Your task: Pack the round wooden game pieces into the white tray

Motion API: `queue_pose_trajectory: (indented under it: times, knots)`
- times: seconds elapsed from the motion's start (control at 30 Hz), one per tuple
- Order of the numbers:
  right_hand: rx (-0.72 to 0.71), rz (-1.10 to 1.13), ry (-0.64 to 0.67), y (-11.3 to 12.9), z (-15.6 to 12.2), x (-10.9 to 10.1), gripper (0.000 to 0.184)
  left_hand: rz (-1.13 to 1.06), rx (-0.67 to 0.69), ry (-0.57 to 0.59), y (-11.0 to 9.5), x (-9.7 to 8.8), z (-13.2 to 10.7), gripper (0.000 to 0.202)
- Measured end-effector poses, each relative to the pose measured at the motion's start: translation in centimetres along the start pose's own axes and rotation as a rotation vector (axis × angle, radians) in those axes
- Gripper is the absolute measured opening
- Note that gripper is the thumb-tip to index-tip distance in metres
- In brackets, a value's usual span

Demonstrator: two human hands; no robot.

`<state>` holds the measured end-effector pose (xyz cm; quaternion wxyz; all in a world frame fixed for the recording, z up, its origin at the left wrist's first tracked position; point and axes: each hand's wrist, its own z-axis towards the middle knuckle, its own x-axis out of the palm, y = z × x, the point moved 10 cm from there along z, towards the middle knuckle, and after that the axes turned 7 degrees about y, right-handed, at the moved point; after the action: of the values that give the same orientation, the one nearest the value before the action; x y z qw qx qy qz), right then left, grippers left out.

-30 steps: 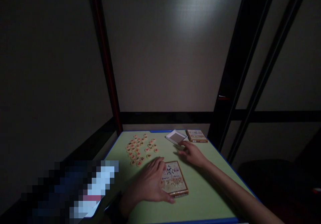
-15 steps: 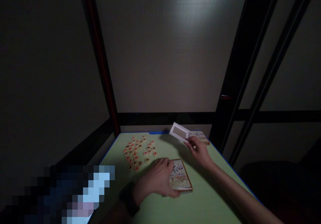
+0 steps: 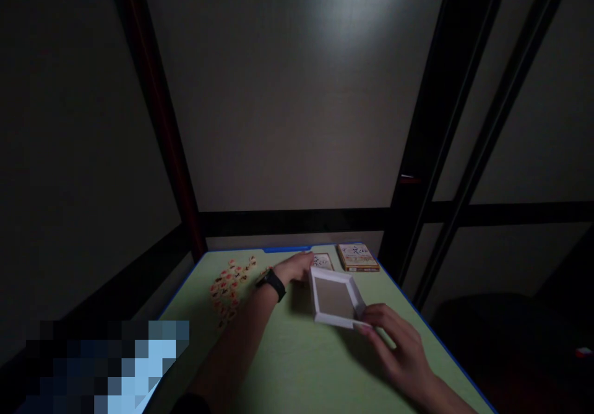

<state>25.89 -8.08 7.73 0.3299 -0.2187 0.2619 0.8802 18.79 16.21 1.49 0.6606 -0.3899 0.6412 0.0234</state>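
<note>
My left hand (image 3: 297, 267), with a dark band on its wrist, is closed on the left side of a printed box (image 3: 323, 260) towards the back of the green table (image 3: 297, 364). Its fingers are partly hidden. In front of that box, my right hand (image 3: 394, 340) pinches the near right corner of a shallow white box half (image 3: 316, 299). This half is tilted, and its hollow inside faces me. Round Chinese chess pieces (image 3: 227, 287) with red and dark marks lie scattered at the left of the table, some behind my left arm.
A second printed box (image 3: 358, 257) lies at the back right corner of the table. A panelled wall (image 3: 297, 123) rises behind the table. On the lower left is a pixelated bright patch (image 3: 143, 358).
My left hand has moved the printed box away from me to the back. My right hand has brought the white box half nearer and turned its inside towards me.
</note>
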Motion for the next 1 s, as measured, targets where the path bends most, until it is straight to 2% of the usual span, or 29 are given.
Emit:
queue_pose_trajectory:
  times: [0.13,0.27,0.37,0.53,0.6,0.73,0.87,1.0]
  knots:
    - [-0.062,-0.078,0.167,1.4,-2.3,2.3,0.009,0.013,-0.030,-0.081,1.6,-0.7,0.7,0.043]
    - [-0.107,-0.157,0.232,2.1,-2.9,3.7,0.011,0.125,0.045,-0.237,0.8,-1.8,-0.4,0.031]
    - [-0.114,-0.160,0.265,2.3,-2.7,4.4,0.012,0.222,0.038,-0.332,0.3,-2.1,-1.8,0.029]
    - [-0.151,-0.165,0.317,3.1,-2.8,5.2,0.015,0.273,0.049,-0.190,0.0,0.7,-3.2,0.039]
    - [-0.172,-0.161,0.355,3.5,-2.9,5.6,0.014,0.272,0.058,-0.185,0.1,1.3,-3.9,0.041]
    - [-0.178,-0.145,0.462,3.9,-3.0,6.6,0.015,0.267,0.049,-0.213,0.0,1.3,-5.2,0.046]
    - [-0.167,-0.122,0.490,3.8,-2.6,7.1,0.021,0.250,-0.002,-0.190,-0.4,1.0,-5.5,0.044]
    - [-0.158,-0.110,0.511,3.7,-2.4,8.1,0.026,0.193,0.010,-0.305,-1.5,-0.3,-7.3,0.045]
